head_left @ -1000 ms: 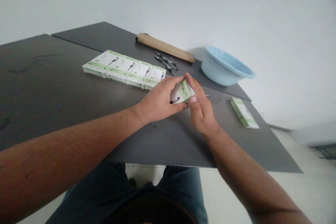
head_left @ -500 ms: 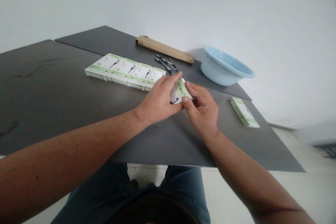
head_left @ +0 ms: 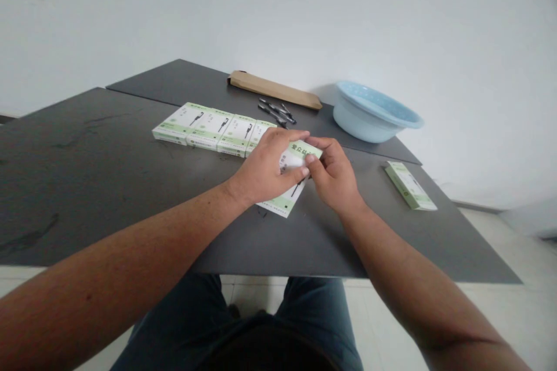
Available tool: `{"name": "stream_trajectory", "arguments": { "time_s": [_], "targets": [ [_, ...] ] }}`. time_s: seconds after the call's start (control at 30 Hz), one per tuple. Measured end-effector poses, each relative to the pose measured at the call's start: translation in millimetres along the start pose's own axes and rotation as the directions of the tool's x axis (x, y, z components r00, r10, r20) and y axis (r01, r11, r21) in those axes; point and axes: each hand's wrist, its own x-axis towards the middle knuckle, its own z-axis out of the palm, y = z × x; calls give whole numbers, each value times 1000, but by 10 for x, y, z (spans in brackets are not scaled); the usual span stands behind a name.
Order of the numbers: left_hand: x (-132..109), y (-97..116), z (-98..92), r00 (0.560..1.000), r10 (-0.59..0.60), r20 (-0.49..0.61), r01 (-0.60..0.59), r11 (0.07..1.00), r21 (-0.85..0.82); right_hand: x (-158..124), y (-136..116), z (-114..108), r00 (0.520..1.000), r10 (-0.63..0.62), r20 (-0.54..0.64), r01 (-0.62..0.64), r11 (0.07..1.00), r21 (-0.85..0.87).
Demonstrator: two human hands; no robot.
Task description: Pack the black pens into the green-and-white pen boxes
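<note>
Between my two hands is a white and green box (head_left: 282,204), its printed face turned up toward me. My left hand (head_left: 272,165) lies over its left part, the thumb pressed on the printed face. At the box's upper right corner, my right hand (head_left: 331,171) grips it with the thumb on top and the fingers behind. Just beyond my left hand, a row of similar boxes (head_left: 203,126) lies side by side on the dark table (head_left: 130,185). Part of the nearest box in that row is hidden by my left hand.
Several dark pens (head_left: 277,111) lie behind my hands. Farther back are a long brown paper package (head_left: 274,90) and a light blue basin (head_left: 374,116) near the wall. Another green and white box (head_left: 409,186) lies alone at the right.
The held box now shows more of its printed face, with its lower end tilted toward me. My left thumb has come onto its face. The view has shifted slightly.
</note>
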Motion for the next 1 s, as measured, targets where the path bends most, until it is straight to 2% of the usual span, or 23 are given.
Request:
{"name": "stream_trajectory", "arguments": {
  "time_s": [0.17, 0.3, 0.53, 0.63, 0.7, 0.77, 0.8, 0.87, 0.93, 1.0],
  "targets": [
    [24, 1, 20, 989, -149, -2, 148, 984, -96, 3, 42, 31, 995, 101, -1, -101, 989, 106],
    [47, 48, 32, 965, -260, -7, 258, 959, -121, -20, 45, 85, 979, 198, 46, -203, 961, 188],
    [73, 38, 33, 933, -360, -12, 354, 923, -150, -26, 133, 156, 952, 268, 147, -302, 904, 303],
    [74, 23, 36, 918, -398, 0, 392, 905, -165, 0, 97, 188, 949, 285, 135, -314, 888, 335],
    [75, 7, 45, 915, -404, -2, 395, 897, -199, 14, 37, 190, 931, 352, 97, -363, 865, 347],
    [78, -15, 60, 898, -439, -30, 412, 862, -297, 7, -46, 175, 870, 479, 115, -484, 787, 383],
    [81, -27, 69, 876, -481, -46, 430, 819, -379, -10, -94, 167, 820, 547, 171, -564, 718, 409],
    [91, -45, 88, 800, -598, -42, 466, 664, -585, -77, -197, 167, 694, 632, 344, -714, 542, 444],
    [107, -52, 98, 713, -701, 16, 471, 463, -751, -180, -304, 204, 575, 616, 539, -814, 366, 450],
    [126, -48, 91, 654, -753, 69, 454, 318, -832, -287, -407, 279, 509, 532, 676, -855, 227, 466]
  ]
}}
